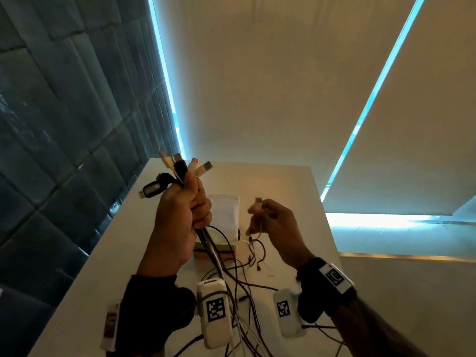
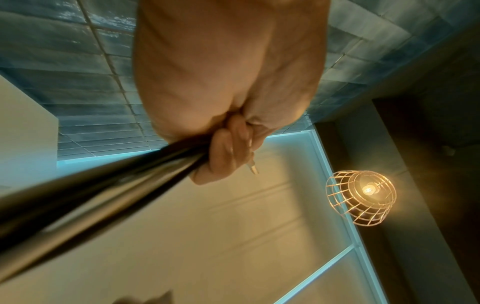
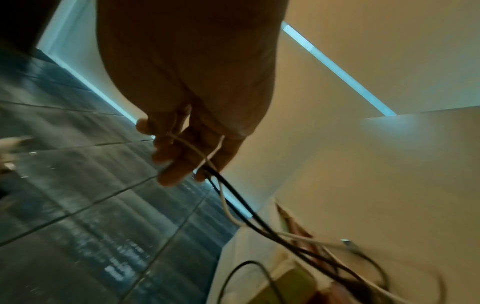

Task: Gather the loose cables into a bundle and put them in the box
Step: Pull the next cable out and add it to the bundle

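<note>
My left hand (image 1: 190,204) is raised above the white table (image 1: 288,191) in a fist round a bundle of black and white cables (image 1: 180,166). Their USB plugs fan out above the fist, and the cords (image 1: 226,269) trail down to the table. In the left wrist view the fingers (image 2: 223,156) wrap the dark cords (image 2: 103,197). My right hand (image 1: 268,220) is lifted beside it and pinches a few thin black and white cable ends (image 3: 221,185), which hang to the table. A small box (image 1: 224,222) with an open white flap stands behind my hands.
Loose cords (image 1: 247,305) lie spread on the near part of the table, between my wrists. Dark tiled wall (image 1: 64,124) runs along the left edge of the table. A caged lamp (image 2: 361,193) hangs overhead. Pale blinds (image 1: 257,86) stand behind the table.
</note>
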The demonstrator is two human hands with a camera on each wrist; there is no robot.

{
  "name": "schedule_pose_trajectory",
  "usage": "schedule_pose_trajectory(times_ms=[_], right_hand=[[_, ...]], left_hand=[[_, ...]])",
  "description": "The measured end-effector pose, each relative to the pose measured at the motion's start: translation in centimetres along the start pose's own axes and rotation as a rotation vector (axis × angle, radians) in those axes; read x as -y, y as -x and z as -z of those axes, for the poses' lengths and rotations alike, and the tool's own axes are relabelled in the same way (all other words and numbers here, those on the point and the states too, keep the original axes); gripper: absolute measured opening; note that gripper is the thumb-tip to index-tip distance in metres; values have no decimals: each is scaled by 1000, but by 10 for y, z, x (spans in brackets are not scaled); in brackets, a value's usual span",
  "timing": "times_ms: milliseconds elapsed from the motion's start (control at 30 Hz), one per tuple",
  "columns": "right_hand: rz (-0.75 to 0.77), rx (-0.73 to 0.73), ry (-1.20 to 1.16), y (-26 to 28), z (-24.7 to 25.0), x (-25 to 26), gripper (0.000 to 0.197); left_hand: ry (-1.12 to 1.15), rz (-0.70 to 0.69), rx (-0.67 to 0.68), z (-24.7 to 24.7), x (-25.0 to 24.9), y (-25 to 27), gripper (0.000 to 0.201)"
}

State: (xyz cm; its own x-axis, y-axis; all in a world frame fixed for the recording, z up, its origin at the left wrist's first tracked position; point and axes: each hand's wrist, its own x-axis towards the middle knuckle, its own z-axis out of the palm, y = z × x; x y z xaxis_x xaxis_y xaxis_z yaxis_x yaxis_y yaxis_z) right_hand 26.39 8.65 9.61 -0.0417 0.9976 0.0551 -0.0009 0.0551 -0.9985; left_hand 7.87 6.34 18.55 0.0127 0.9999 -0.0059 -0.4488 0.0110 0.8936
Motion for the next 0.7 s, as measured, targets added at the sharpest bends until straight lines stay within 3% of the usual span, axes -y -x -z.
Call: schedule_pose_trajectory(times_ms=[200,333,500,700], right_hand=[[97,158,-58,-3,-39,34,24],[154,186,-95,4,-55,52,19],[114,243,-70,9,-58,48,18],[216,263,-69,14,-55,49,18]], left_hand=[[-221,39,-128,0,17,1,22],[-374,21,-156,1,22,3,27],[-298,-56,-198,3,18,6,27],[-344,-59,-165,0,18,10,37]])
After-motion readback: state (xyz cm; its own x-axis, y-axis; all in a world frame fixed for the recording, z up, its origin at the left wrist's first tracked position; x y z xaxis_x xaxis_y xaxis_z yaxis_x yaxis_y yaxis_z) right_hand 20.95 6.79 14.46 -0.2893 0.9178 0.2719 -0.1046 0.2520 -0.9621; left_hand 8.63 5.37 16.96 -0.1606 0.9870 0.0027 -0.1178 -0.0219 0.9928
